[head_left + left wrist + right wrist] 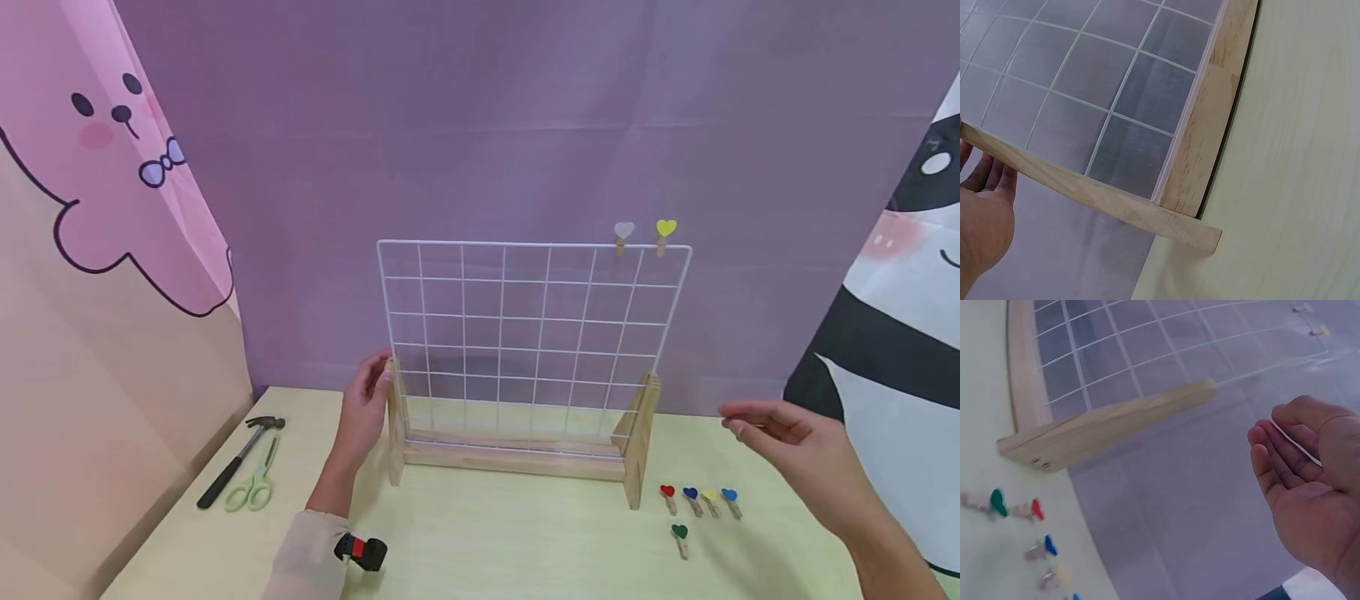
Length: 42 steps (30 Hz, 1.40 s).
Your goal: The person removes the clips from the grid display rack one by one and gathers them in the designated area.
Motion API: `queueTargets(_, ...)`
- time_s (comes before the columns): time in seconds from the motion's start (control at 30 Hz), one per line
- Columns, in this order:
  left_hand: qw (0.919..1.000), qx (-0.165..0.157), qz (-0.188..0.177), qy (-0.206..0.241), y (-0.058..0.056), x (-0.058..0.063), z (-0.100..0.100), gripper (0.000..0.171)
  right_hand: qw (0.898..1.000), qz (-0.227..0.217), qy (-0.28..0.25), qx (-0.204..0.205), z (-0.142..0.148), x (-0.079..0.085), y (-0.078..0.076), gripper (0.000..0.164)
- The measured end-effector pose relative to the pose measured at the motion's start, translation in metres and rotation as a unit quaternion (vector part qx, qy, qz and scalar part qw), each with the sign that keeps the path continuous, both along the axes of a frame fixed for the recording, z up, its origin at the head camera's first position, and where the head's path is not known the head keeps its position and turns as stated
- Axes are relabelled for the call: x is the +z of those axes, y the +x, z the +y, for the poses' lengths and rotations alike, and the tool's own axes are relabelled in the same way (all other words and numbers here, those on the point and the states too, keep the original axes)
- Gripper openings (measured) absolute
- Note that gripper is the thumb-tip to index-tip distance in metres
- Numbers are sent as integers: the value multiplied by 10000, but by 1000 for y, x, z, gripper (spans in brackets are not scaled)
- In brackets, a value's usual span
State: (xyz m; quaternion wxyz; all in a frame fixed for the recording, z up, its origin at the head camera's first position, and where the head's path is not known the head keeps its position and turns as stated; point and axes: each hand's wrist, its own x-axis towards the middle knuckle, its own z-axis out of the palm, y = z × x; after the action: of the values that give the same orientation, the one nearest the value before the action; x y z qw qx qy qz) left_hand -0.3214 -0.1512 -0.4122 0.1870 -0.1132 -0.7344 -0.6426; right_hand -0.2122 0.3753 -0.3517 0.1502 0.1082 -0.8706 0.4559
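A white wire grid panel (522, 317) stands upright in a wooden stand (517, 462) on the table. My left hand (367, 404) grips the top of the stand's left upright; in the left wrist view its fingers pass behind the wood (1100, 199). A white heart clothespin (623, 233) and a yellow one (665, 231) are clipped on the grid's top wire near the right corner. My right hand (806, 458) hovers right of the stand, fingers loosely bent and holding nothing. Below it lie small heart clothespins: red (667, 493), dark blue (692, 497), pale yellow (710, 499), light blue (731, 499) and green (680, 536).
On the table's left side lie a claw hammer (242, 461) with a black handle and green-handled scissors (255, 487). Behind the table hangs a purple cloth (450, 142), with a panda print (907, 375) to the right and a pink bear print (127, 167) to the left.
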Motion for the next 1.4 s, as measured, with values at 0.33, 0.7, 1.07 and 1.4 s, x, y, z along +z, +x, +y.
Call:
queueTargets(0.33,10000,-12,13,5,-1,0,0,40,9993,337,-124,-86,-16,50,-22,32)
queueTargets(0.7,10000,25,-28,-43,0,1,-1,40,9970,693,-62,-331,-24,100,-34,35)
queueTargets(1.07,10000,-66,-30,49,-1,0,0,40,9812,1010,-1491,686,-30,139,-49,36)
queueTargets(1.4,9999,-53,62,91,1,-2,-1,40,9583,967,-2381,1248,-45,161,-61,35)
